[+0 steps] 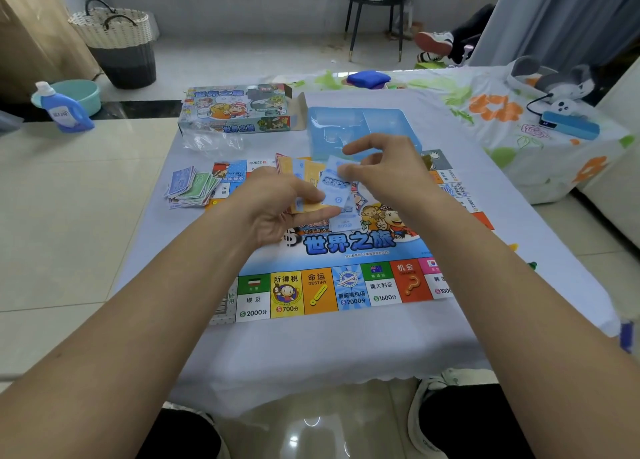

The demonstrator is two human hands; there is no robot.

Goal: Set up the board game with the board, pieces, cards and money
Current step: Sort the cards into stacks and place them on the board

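- Head view: the left hand curls round a fanned stack of cards, orange and blue, held over the middle of the board; the thumb lies across the stack's lower edge.
- The right hand pinches 1 pale blue card between thumb and fingertip, its other fingers spread loosely above.
- Handling, as a judgement: the cards look thin, light and somewhat glossy, so they will likely bend and slide off each other; a pinch at 1 corner or short edge suits a single card, while the stack wants support across its long edges.
- The money lies in a loose heap on the cloth, touching the board's far left corner; such paper notes will likely scatter if brushed.
- The board lies flat on the table, its near edge well back from the table's front edge.
- The blue tray sits just beyond the board, the game box to its left, with a crumpled clear bag before the box.
- Open room: bare cloth lies near the front and to the right of the board; the board's centre artwork beneath the hands also looks free for card piles.
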